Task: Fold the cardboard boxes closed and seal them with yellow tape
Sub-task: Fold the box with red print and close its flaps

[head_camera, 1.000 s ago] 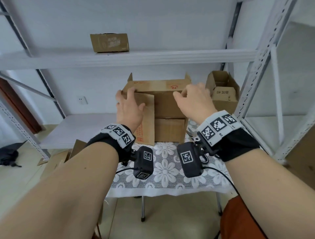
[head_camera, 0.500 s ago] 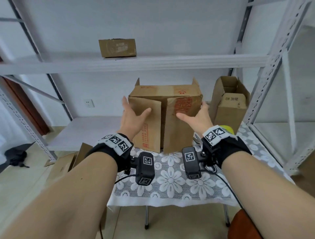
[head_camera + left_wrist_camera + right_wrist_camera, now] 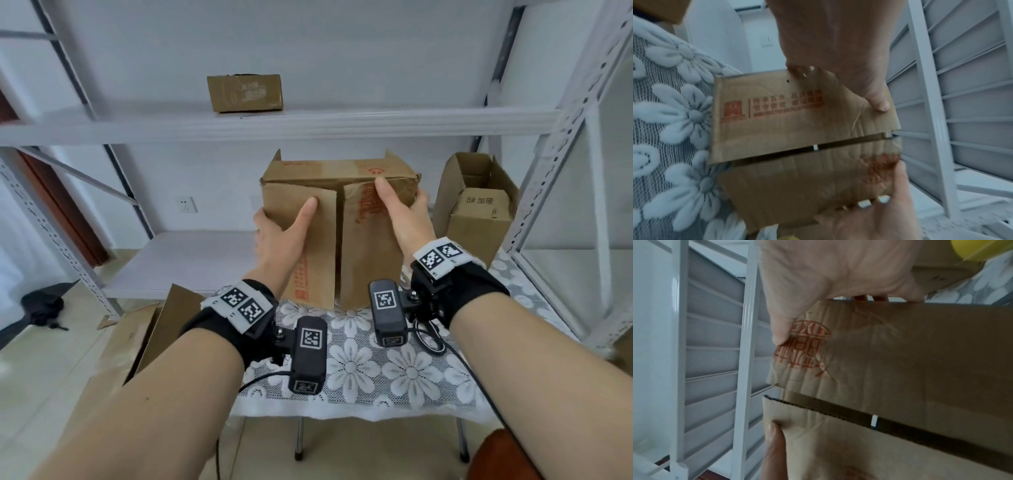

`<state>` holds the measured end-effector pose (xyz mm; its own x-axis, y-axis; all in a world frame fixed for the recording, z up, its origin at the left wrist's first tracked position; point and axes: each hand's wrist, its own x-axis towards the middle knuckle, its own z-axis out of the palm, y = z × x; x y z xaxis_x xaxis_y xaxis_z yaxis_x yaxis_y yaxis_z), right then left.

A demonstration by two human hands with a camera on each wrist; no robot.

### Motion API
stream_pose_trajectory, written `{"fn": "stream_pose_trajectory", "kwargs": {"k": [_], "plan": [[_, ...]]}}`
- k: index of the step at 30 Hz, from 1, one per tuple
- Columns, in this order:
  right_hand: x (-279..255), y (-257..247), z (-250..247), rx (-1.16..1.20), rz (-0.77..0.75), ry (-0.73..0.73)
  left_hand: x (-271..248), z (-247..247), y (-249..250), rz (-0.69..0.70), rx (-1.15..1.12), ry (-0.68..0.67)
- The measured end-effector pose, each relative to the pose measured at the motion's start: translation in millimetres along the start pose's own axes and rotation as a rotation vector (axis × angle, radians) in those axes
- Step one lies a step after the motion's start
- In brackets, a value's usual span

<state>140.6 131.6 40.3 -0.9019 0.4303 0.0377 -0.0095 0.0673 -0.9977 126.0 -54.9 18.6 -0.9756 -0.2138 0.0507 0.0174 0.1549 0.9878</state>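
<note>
Both hands grasp the large brown cardboard box (image 3: 342,219) standing on the flower-patterned tabletop (image 3: 363,366): left hand (image 3: 281,236) and right hand (image 3: 400,212) each press a front flap shut, thumbs in front.

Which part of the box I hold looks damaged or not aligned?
On the cardboard box, the two folded flaps do not meet: a dark gap runs between them. The right flap is creased and wrinkled near the right hand.
</note>
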Motion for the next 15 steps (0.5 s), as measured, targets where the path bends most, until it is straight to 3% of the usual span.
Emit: {"fn": "stream_pose_trajectory", "kwargs": {"k": [8,15], "plan": [[-1,1,0,-0.006,0.028,0.066,-17,6,-4,-0.073,0.110,0.106],[-10,6,10,-0.076,-0.081,0.198,-26,11,-6,0.015,0.125,0.112]]}}
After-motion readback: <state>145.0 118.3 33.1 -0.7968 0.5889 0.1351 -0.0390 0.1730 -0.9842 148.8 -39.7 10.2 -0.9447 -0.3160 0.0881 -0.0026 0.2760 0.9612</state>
